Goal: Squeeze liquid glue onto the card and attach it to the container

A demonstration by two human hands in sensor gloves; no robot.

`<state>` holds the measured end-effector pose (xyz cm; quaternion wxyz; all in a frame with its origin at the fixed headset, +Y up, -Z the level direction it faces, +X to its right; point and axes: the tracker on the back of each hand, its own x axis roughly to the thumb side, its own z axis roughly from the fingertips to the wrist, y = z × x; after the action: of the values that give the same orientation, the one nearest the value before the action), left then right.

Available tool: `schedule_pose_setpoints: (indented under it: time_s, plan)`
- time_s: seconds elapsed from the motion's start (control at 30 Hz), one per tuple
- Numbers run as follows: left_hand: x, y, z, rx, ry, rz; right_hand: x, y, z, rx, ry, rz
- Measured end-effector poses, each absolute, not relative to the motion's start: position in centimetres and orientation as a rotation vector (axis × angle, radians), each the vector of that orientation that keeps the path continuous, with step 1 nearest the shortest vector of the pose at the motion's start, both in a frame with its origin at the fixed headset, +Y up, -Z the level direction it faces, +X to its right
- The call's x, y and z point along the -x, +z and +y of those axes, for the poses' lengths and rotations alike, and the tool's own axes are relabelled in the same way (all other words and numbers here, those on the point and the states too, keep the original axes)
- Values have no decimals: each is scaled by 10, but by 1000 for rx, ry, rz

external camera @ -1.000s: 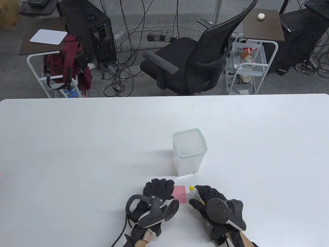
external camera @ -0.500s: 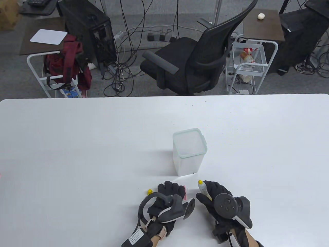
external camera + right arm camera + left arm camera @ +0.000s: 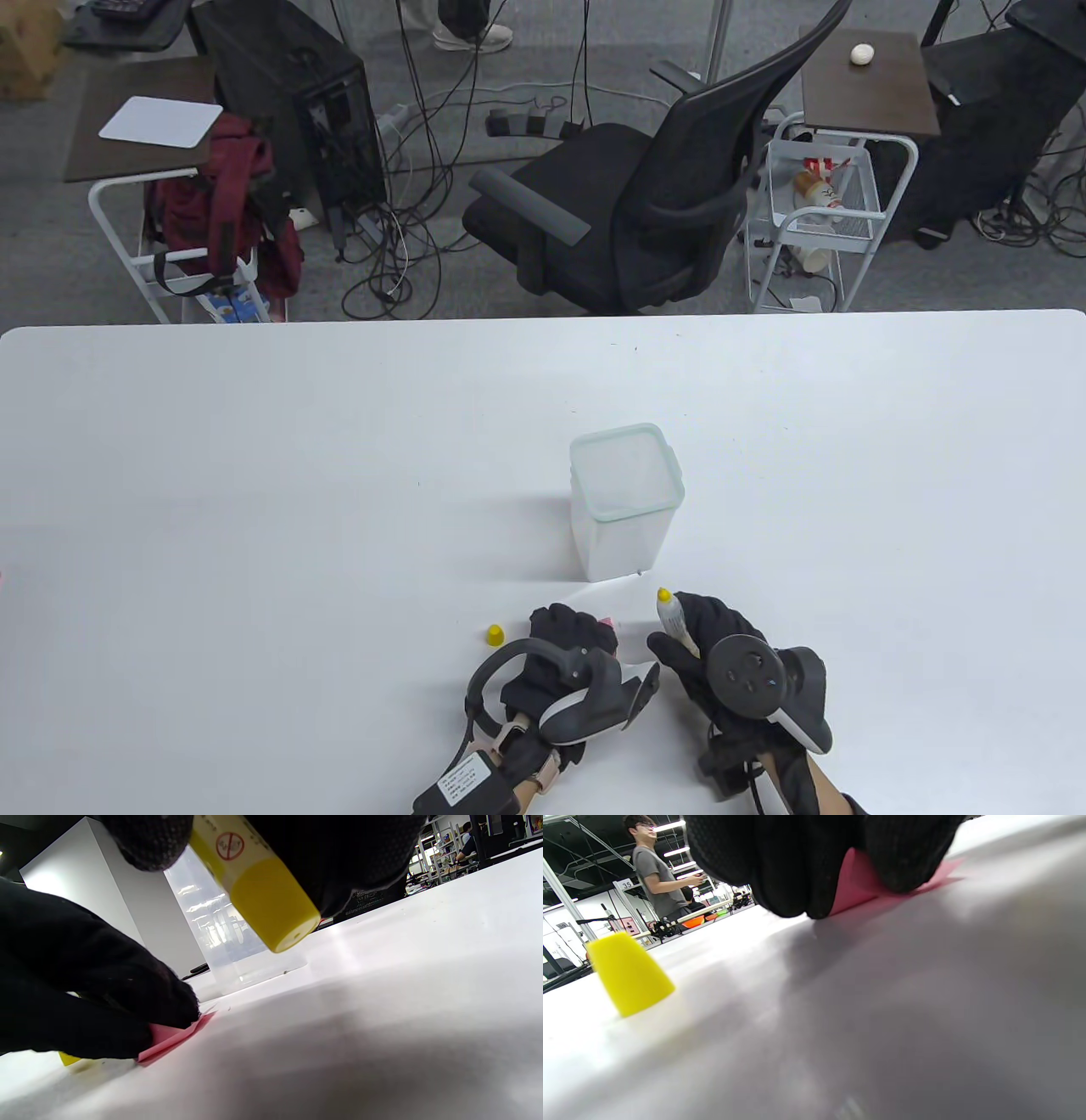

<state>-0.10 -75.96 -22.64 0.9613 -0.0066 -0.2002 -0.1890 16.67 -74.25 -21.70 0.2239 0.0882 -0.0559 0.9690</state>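
Note:
My left hand (image 3: 570, 635) lies over the pink card (image 3: 607, 624) on the table near the front edge; its fingers (image 3: 797, 861) bear on the card (image 3: 857, 878), one edge of which lifts. My right hand (image 3: 704, 645) grips the glue tube (image 3: 673, 618), its yellow nozzle (image 3: 273, 908) uncapped and held above the table right of the card (image 3: 169, 1037). The clear container (image 3: 624, 501) with a pale green rim stands upright just beyond both hands. The yellow cap (image 3: 495, 634) stands on the table left of my left hand.
The white table (image 3: 254, 475) stretches wide to the left, right and beyond the container. A black office chair (image 3: 628, 187) and wire carts stand past the far edge. A person (image 3: 655, 878) stands in the background of the left wrist view.
My left hand moved right onto the pink card, covering most of it and uncovering the yellow cap. My right hand drew the tube right and away from the card.

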Motion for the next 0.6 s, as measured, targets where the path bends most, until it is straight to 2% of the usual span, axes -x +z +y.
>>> schedule_pose_setpoints:
  time_s: [0.1,0.27,0.4,0.6]
  plan:
    - [5,-225,-757,-12,-327,-411,-169,-217,-743,-236,2669,-154]
    - [19,-219,-735,-75,-71,-406,-172,-217,-742,-224,2654,-161]
    - [42,-209,-715,-93,218,-402,-171,-214,-737,-250,2645,-200]
    - [86,-198,-715,-56,669,-368,-161,-206,-731,-329,2696,-286]
